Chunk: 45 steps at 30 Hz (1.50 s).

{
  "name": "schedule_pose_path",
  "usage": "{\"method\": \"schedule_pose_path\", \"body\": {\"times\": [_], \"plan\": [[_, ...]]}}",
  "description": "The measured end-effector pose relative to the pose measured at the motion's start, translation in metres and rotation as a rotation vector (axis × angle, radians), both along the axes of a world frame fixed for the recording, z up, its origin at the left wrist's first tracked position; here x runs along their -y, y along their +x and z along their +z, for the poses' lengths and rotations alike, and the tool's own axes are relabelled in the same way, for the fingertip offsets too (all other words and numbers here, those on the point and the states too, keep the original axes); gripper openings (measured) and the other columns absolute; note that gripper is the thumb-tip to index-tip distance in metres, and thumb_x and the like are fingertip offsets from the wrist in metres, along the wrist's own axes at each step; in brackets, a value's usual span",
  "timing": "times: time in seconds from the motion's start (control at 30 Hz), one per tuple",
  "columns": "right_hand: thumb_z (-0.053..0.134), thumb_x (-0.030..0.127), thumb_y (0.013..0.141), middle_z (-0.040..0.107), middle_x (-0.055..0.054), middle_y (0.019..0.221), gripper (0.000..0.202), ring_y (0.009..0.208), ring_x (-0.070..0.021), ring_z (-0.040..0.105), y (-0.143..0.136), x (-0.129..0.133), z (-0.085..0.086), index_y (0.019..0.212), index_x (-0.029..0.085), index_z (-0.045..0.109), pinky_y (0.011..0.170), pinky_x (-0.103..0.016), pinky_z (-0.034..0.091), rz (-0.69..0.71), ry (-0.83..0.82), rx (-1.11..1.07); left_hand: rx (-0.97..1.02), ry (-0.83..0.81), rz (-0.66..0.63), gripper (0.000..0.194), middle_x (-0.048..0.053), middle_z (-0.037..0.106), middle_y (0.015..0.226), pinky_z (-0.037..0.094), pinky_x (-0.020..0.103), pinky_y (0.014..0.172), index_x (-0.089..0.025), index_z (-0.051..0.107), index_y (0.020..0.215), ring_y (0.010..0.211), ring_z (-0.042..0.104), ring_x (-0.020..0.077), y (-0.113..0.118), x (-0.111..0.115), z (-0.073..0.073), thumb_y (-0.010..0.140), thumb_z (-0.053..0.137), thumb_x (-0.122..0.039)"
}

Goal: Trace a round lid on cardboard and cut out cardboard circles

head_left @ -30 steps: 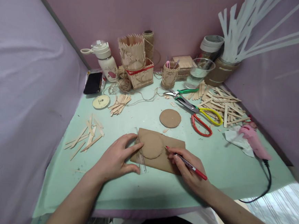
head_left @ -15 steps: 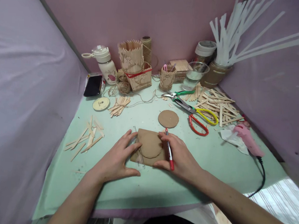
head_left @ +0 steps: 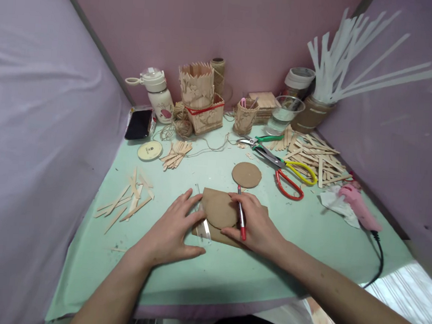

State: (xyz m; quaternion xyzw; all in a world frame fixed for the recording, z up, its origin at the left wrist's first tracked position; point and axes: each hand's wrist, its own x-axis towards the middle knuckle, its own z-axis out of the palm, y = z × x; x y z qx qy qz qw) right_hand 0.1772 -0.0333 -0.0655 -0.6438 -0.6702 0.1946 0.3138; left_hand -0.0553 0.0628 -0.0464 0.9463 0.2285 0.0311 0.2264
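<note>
One cut cardboard disc lies at centre; a second disc covers part of an uncut sheet, lower centre (any outline's unclear). Our left hand, grip spread, touches the ruler; our right hand grips a marker.
</note>
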Motion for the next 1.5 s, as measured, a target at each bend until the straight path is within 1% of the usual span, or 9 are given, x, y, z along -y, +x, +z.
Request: {"method": "schedule_pose_path", "body": {"times": [0.27, 0.4, 0.53, 0.7, 1.07, 1.17, 1.27, 1.4, 1.5], "plan": [[0.083, 0.033, 0.068, 0.055, -0.013, 0.132, 0.068, 0.123, -0.0316, 0.047, 0.007, 0.002, 0.002, 0.123, 0.024, 0.043, 0.100, -0.052, 0.043, -0.019, 0.114, -0.104, 0.281, -0.182, 0.149, 0.070, 0.015, 0.035, 0.152, 0.015, 0.060, 0.115, -0.024, 0.054, 0.125, 0.144, 0.020, 0.0394, 0.003, -0.001, 0.007, 0.066, 0.077, -0.054], [0.081, 0.034, 0.071, 0.053, -0.011, 0.137, 0.066, 0.125, -0.0302, 0.045, 0.006, -0.002, 0.012, 0.123, 0.027, 0.041, 0.102, -0.051, 0.041, 0.035, 0.195, -0.122, 0.552, -0.812, 0.562, 0.052, 0.016, 0.061, 0.127, 0.048, 0.045, 0.097, -0.021, 0.050, 0.126, 0.118, 0.057, 0.0294, 0.029, 0.004, 0.017, 0.082, 0.066, -0.044], [0.083, 0.040, 0.067, 0.048, -0.013, 0.142, 0.079, 0.131, -0.0303, 0.039, 0.016, -0.018, 0.026, 0.131, 0.026, 0.038, 0.105, -0.049, 0.039, 0.129, 0.141, -0.063, 0.564, -1.279, 0.697, 0.044, 0.014, 0.073, 0.095, 0.057, 0.033, 0.073, -0.011, 0.064, 0.104, 0.084, 0.070, 0.0243, 0.058, -0.008, 0.023, 0.072, 0.077, -0.038], [0.082, 0.062, 0.053, 0.036, -0.022, 0.149, 0.117, 0.140, -0.0391, 0.024, 0.040, -0.046, 0.032, 0.146, 0.016, 0.029, 0.111, -0.057, 0.026, 0.176, -0.066, 0.146, 0.938, -1.190, 0.888, 0.034, 0.008, 0.073, 0.092, 0.056, 0.023, 0.063, -0.013, 0.068, 0.096, 0.078, 0.068, 0.0161, 0.067, -0.032, 0.018, 0.067, 0.081, -0.027], [0.075, 0.071, 0.058, 0.029, -0.025, 0.154, 0.120, 0.144, -0.0409, 0.018, 0.016, -0.059, 0.011, 0.151, 0.016, 0.023, 0.112, -0.063, 0.014, 0.290, -0.121, 0.294, 1.014, -1.210, 0.918, 0.034, 0.008, 0.074, 0.102, 0.057, 0.024, 0.075, -0.012, 0.068, 0.103, 0.088, 0.069, 0.0168, 0.056, -0.034, 0.002, 0.072, 0.077, -0.023], [0.072, 0.062, 0.071, 0.032, -0.021, 0.153, 0.101, 0.143, -0.0370, 0.024, 0.034, -0.051, 0.020, 0.151, 0.020, 0.025, 0.112, -0.060, 0.021, 0.205, -0.049, 0.278, 1.002, -1.225, 0.919, 0.031, 0.008, 0.074, 0.099, 0.058, 0.024, 0.075, -0.012, 0.068, 0.101, 0.087, 0.069, 0.0165, 0.057, -0.034, 0.000, 0.073, 0.077, -0.022], [0.061, 0.039, 0.088, 0.051, -0.020, 0.138, 0.059, 0.128, -0.0331, 0.047, 0.068, -0.041, 0.029, 0.139, 0.016, 0.042, 0.103, -0.050, 0.038, -0.076, 0.030, 0.322, 0.982, -1.264, 0.922, 0.028, 0.008, 0.074, 0.098, 0.059, 0.024, 0.074, -0.012, 0.068, 0.099, 0.086, 0.069, 0.0164, 0.057, -0.032, 0.000, 0.074, 0.076, -0.021], [0.049, 0.031, 0.090, 0.064, -0.022, 0.105, 0.032, 0.101, -0.0340, 0.059, 0.122, -0.027, 0.028, 0.110, 0.008, 0.059, 0.084, -0.041, 0.045, -0.413, -0.265, 0.592, 0.974, -1.310, 0.917, 0.025, 0.008, 0.074, 0.095, 0.060, 0.024, 0.071, -0.011, 0.069, 0.098, 0.082, 0.069, 0.0161, 0.058, -0.030, 0.001, 0.075, 0.075, -0.020], [0.056, 0.033, 0.083, 0.065, -0.019, 0.094, 0.029, 0.088, -0.0309, 0.061, 0.147, -0.023, 0.022, 0.098, 0.009, 0.062, 0.071, -0.035, 0.044, -0.406, -0.381, 0.630, 0.972, -1.298, 0.931, 0.025, 0.008, 0.073, 0.094, 0.060, 0.024, 0.070, -0.011, 0.068, 0.097, 0.081, 0.069, 0.0164, 0.058, -0.031, 0.001, 0.074, 0.075, -0.019]]}}
